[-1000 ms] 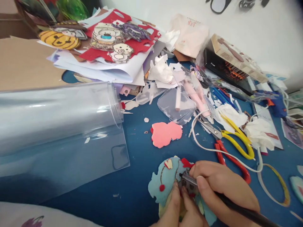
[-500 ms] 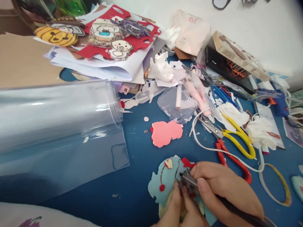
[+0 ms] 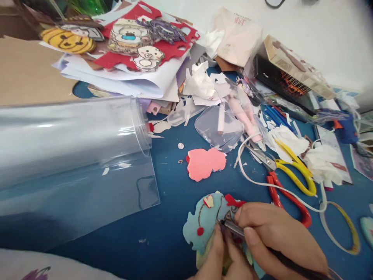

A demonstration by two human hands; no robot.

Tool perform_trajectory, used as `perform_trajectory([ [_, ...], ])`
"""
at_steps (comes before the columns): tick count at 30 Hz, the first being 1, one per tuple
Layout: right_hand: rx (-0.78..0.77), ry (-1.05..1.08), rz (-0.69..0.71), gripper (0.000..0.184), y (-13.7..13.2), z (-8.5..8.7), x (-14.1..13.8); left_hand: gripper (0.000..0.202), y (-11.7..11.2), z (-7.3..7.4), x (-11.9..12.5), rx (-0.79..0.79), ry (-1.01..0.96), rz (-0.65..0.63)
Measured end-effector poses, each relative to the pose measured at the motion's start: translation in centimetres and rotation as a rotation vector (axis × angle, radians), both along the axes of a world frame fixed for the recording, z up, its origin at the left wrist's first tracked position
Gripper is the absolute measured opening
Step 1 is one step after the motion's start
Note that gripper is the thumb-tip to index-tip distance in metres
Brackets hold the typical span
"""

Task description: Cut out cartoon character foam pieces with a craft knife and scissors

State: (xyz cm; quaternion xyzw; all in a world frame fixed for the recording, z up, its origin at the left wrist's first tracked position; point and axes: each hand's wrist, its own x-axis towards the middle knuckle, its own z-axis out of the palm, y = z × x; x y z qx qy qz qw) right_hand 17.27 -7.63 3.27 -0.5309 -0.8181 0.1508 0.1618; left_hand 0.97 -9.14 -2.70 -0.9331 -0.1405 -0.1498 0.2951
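The light-blue foam cutout [image 3: 201, 227] lies on the blue surface [image 3: 169, 217] at the near edge. It already bears a heart, red dots and a bow, and its drawn detail looks partly done. The right hand [image 3: 276, 237] is closed around a pen [image 3: 233, 229] with its tip on the cutout. The left hand [image 3: 221, 256] presses the cutout flat with its fingertips, but its grasp is cropped from view.

matt light-blue felt cutout [image 3: 202, 223]; glossy clear plastic roll [image 3: 70, 136]; matt pink foam shape [image 3: 204, 163].

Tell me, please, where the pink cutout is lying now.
In the head view, the pink cutout lies mid-table, left of the yellow scissors and just beyond the blue felt piece.
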Motion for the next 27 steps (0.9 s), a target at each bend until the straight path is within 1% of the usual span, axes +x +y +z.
perform_trajectory([
  [3, 0.019, -0.019, -0.042, 0.030, 0.01, 0.02, -0.14, 0.024, -0.10, -0.87, 0.71, 0.037, -0.145, 0.042],
  [7, 0.037, -0.029, -0.034, 0.031, 0.13, 0.15, -0.26, 0.024, -0.43, -1.21, 1.11, 0.000, -0.234, 0.073],
  [11, 0.081, -0.033, -0.033, 0.035, 0.07, 0.07, -0.28, 0.017, -0.41, -0.90, 1.03, -0.030, -0.202, 0.067],
  [15, 0.104, -0.038, -0.056, 0.036, 0.09, -0.06, -0.46, 0.015, -0.36, -0.85, 1.00, -0.017, -0.182, 0.071],
  [18, 0.133, -0.055, -0.076, 0.035, 0.14, -0.08, -0.57, 0.016, -0.56, -1.07, 0.95, 0.014, -0.168, 0.077],
  [22, 0.130, -0.079, -0.072, 0.033, 0.15, 0.00, -0.51, 0.021, -0.80, -1.23, 0.86, 0.029, -0.068, 0.079],
  [24, 0.122, -0.084, -0.072, 0.033, 0.20, 0.02, -0.47, 0.019, -0.74, -1.16, 0.90, 0.032, -0.085, 0.078],
  [27, 0.119, -0.076, -0.081, 0.032, 0.28, -0.03, -0.53, 0.010, -0.46, -0.91, 0.99, -0.004, -0.183, 0.061],
])
